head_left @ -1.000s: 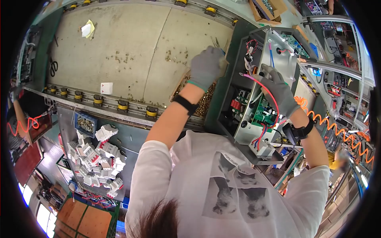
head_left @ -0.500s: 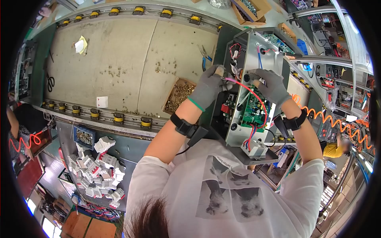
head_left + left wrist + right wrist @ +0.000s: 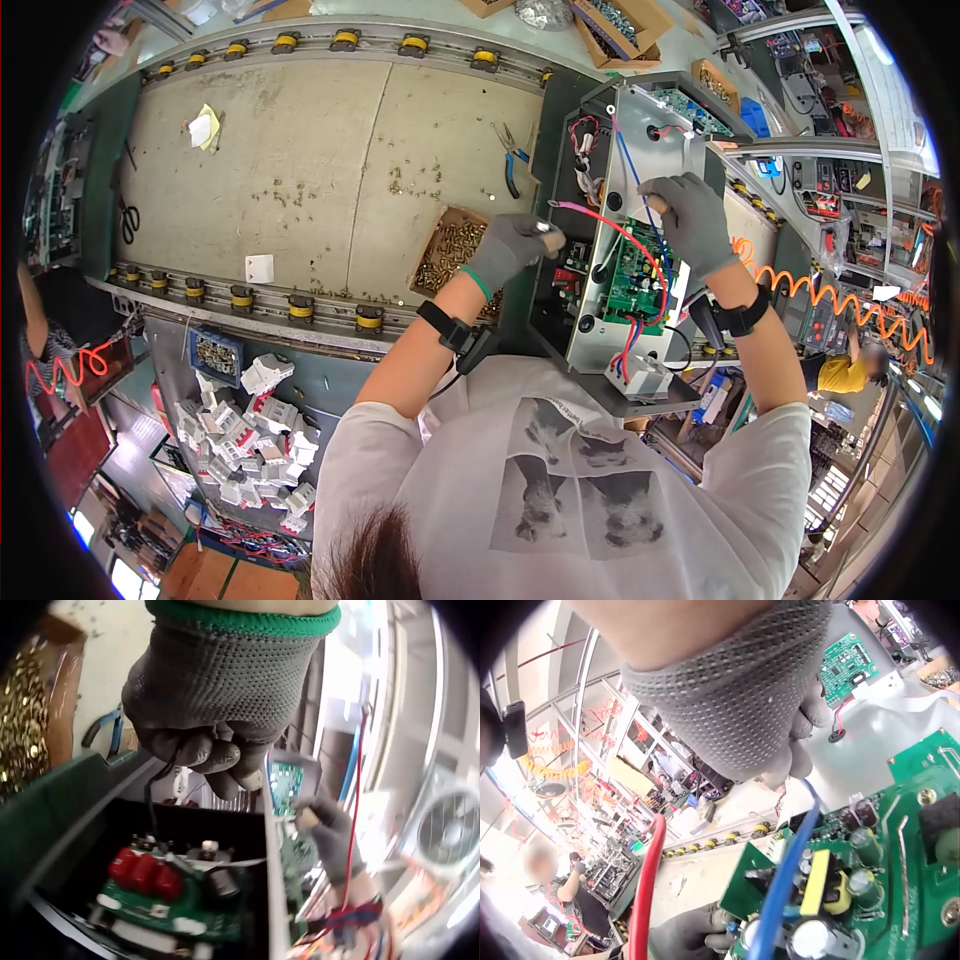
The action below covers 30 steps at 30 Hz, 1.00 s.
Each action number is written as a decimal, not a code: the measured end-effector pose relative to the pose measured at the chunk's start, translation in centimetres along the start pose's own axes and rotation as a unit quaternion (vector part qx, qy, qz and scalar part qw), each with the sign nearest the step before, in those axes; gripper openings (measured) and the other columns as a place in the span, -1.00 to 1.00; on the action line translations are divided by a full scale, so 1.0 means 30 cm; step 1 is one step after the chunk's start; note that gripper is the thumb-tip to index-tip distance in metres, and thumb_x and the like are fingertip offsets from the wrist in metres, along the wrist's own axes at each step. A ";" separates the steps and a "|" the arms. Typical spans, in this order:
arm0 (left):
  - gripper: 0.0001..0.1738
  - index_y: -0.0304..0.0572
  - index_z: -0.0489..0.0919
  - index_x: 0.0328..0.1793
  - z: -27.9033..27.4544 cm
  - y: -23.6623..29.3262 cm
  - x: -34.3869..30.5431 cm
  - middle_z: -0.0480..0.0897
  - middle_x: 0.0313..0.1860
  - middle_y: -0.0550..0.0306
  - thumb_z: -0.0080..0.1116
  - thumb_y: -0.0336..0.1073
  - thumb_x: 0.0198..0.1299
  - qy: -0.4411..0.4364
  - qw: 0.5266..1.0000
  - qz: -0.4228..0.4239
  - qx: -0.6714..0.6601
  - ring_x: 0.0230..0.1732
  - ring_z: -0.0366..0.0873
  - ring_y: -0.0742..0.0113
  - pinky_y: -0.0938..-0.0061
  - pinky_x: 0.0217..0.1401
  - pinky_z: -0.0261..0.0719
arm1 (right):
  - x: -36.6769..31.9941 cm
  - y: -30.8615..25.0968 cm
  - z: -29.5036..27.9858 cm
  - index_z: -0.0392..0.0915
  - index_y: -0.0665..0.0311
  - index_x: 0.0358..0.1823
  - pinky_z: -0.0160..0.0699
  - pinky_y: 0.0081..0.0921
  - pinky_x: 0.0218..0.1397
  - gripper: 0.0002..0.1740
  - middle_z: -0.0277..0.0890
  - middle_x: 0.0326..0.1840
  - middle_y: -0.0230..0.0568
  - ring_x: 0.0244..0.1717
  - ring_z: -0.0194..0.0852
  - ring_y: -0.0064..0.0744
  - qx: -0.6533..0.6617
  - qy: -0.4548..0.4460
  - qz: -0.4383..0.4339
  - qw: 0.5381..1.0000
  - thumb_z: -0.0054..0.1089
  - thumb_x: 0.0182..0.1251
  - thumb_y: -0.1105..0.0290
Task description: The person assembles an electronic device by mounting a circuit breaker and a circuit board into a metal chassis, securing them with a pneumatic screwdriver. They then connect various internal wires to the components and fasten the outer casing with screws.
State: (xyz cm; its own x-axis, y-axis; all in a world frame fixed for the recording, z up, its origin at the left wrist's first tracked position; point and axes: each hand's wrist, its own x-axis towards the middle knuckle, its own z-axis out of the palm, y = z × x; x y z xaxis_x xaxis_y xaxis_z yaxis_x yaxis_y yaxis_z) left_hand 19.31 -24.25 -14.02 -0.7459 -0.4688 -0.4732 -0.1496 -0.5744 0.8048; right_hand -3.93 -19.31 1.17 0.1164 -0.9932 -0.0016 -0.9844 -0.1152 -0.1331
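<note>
My gloved left hand (image 3: 515,250) is curled at the near side of an open metal enclosure (image 3: 555,340). In the left wrist view its fingers pinch a thin black wire (image 3: 152,810) that runs down to a green board with red blocks (image 3: 144,874). My gloved right hand (image 3: 692,220) pinches a blue wire (image 3: 627,155) over the upright metal plate (image 3: 597,345); the wire's ring end points away from me. A red wire (image 3: 650,255) arcs free between the hands, its ring lug near the left fingertips. Below it a green circuit board (image 3: 630,285) is mounted on the plate.
A cardboard box of brass screws (image 3: 450,245) stands left of the enclosure, with blue-handled pliers (image 3: 512,170) beyond it. Loose screws are scattered over the pale board (image 3: 300,150). White breakers (image 3: 250,440) lie heaped at lower left. An orange coiled hose (image 3: 800,285) hangs at right.
My left hand has gone from the screw box to the red wire's lug, let it go, and come down nearer me. The right hand has taken the blue wire, which now slants across the plate.
</note>
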 end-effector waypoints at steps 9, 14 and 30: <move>-0.84 -0.09 0.63 -0.28 0.136 -0.054 -0.039 0.55 -0.27 0.12 0.17 -0.41 -0.06 0.053 0.800 0.313 0.510 -0.15 0.55 0.17 0.31 -0.13 0.49 | -0.120 -0.008 0.003 0.62 0.14 -0.16 0.50 -0.31 -0.19 -0.81 0.59 -0.34 -0.12 -0.29 0.55 -0.09 0.109 -0.029 0.151 0.982 0.10 0.23 0.39; -0.92 -0.06 0.57 -0.40 0.155 -0.020 -0.056 0.53 -0.33 0.13 0.14 -0.42 -0.07 0.043 0.759 0.327 0.562 -0.16 0.51 0.20 0.34 -0.16 0.44 | -0.143 -0.007 0.028 0.60 0.19 -0.12 0.52 -0.29 -0.14 -0.79 0.59 -0.31 -0.03 -0.24 0.58 -0.04 0.150 -0.030 0.192 0.969 0.09 0.27 0.36; -0.86 -0.35 0.57 -0.20 0.159 -0.105 0.020 0.53 -0.45 0.06 0.13 -0.50 0.09 -0.056 0.966 0.210 0.137 -0.39 0.45 0.45 0.52 -0.27 0.48 | -0.145 0.000 0.070 0.56 0.28 -0.08 0.50 -0.29 -0.09 -0.76 0.55 -0.20 0.04 -0.15 0.55 0.04 0.179 -0.012 0.149 0.972 -0.01 0.32 0.38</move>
State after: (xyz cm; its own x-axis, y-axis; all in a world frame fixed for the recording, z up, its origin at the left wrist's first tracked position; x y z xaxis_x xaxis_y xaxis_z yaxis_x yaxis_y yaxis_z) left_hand 16.24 -19.52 -15.11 -0.8411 -0.5382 -0.0541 0.0272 -0.1420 0.9895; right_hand -4.16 -14.95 -0.90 -0.1591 -0.9805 -0.1154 -0.8664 0.1947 -0.4599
